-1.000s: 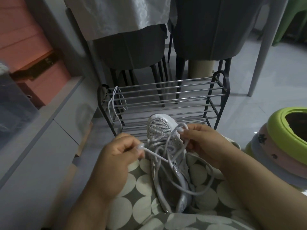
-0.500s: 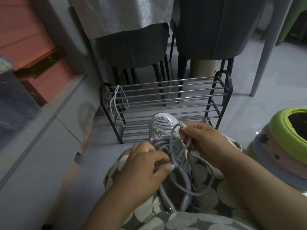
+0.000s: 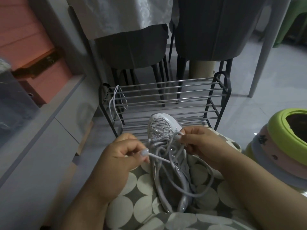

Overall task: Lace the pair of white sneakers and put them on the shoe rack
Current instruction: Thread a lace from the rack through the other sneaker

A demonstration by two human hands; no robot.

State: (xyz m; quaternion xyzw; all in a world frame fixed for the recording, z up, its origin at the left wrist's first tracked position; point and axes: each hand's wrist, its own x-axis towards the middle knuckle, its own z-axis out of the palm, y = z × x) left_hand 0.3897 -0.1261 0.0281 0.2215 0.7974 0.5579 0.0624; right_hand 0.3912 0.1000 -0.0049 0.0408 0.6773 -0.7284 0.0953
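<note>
One white sneaker (image 3: 162,127) with glittery trim lies on my lap, toe pointing away, on a grey cloth with pale dots (image 3: 132,188). A grey lace (image 3: 176,183) is threaded through its front eyelets and loops loosely over the opening. My left hand (image 3: 119,161) pinches one lace end to the left of the shoe. My right hand (image 3: 201,146) pinches the other strand near the toe-side eyelets. The black metal shoe rack (image 3: 167,100) stands just beyond the shoe, with a spare white lace (image 3: 114,103) draped over its left end. The second sneaker is not in view.
Two dark chairs (image 3: 132,52) and a table leg (image 3: 262,52) stand behind the rack. A grey cabinet (image 3: 41,146) runs along the left. Stacked green and pink plastic stools (image 3: 282,143) sit at the right on the tiled floor.
My left hand has pulled back to the left from the shoe's eyelets, drawing a lace end out taut. My right hand stays on its strand near the toe.
</note>
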